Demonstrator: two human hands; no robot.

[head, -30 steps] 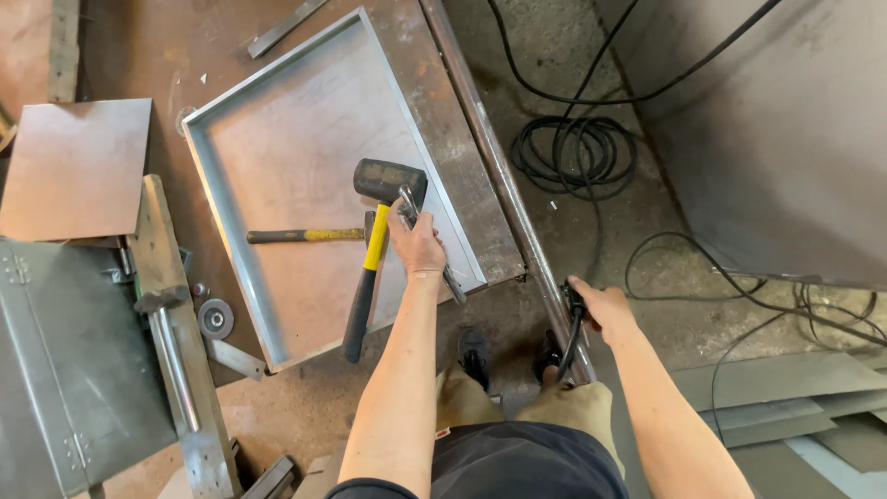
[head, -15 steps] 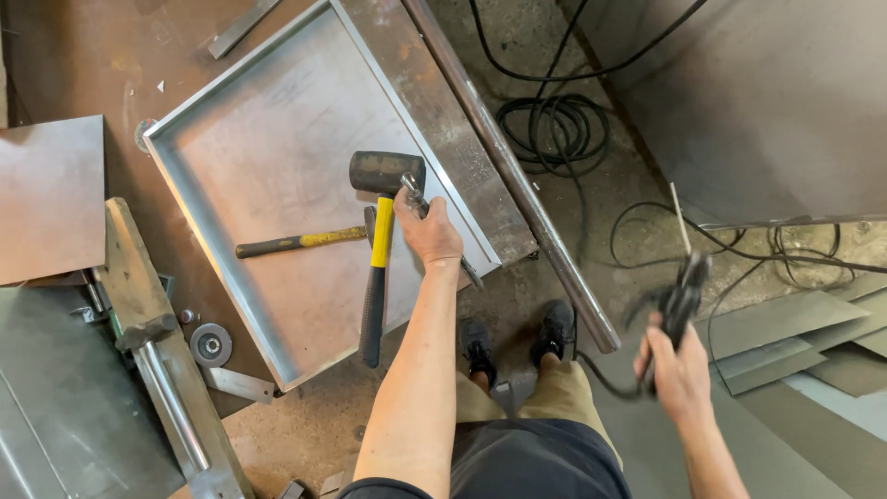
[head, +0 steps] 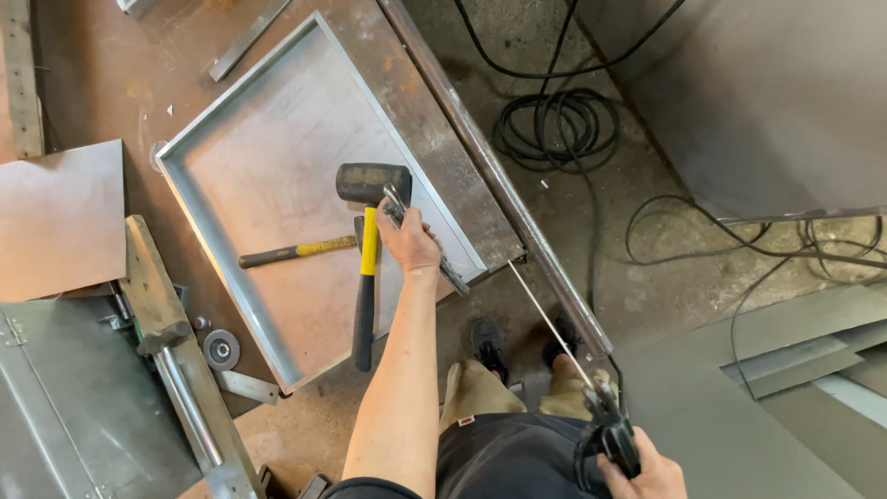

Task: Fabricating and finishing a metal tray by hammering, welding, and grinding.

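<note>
My left hand [head: 411,242] grips a metal locking clamp [head: 450,273] at the near right rim of a shallow sheet-metal tray [head: 268,157]. Inside the tray, just left of that hand, lies a black rubber mallet [head: 371,183] with a yellow and black handle. A smaller hammer [head: 296,250] with a yellow handle lies beside it. My right hand [head: 651,473], low at the bottom edge by my hip, holds a black electrode holder [head: 605,430]. A thin welding rod [head: 550,319] sticks out of it towards the table edge.
The tray rests on a rusty steel table bordered by a long steel bar [head: 499,176]. Flat metal sheets [head: 60,217] and a grey folded panel [head: 55,397] lie at the left. Coiled black cable [head: 554,129] is on the floor. Grey sheets [head: 785,370] lie at the right.
My right hand has left the table's edge and swung down to my right side with the electrode holder and rod. My left hand has stayed on the clamp.
</note>
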